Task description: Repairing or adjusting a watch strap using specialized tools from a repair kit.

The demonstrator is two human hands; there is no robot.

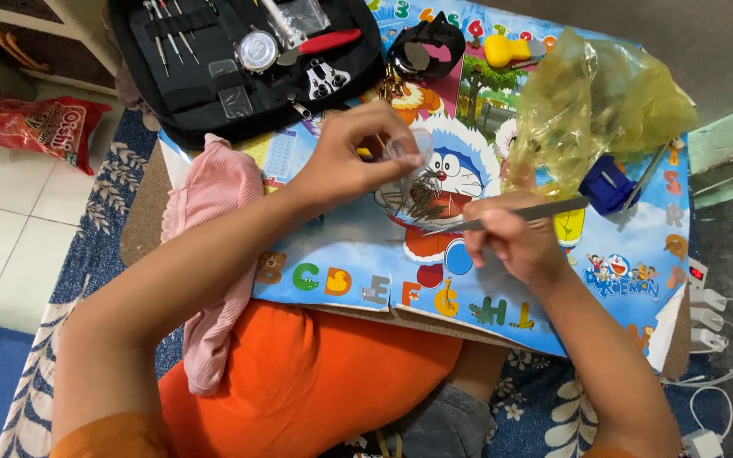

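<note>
Tweezers near probably clear bag

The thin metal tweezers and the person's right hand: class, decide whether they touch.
Touching. The head view shows the right hand closed around the thin metal tweezers, its fingers wrapped over the shaft with no gap, while the tips point towards the left hand.

i have one view only, from the camera on the head, so no second view overlaps with it. it looks steeply down and slightly forward over the lap onto the counter, a small board with a colourful cartoon print. it sits close: both forearms enter from the bottom edge, and the left hand and right hand fall near the middle. the black tool case is cut by the top edge; tiled floor shows at left.
</note>
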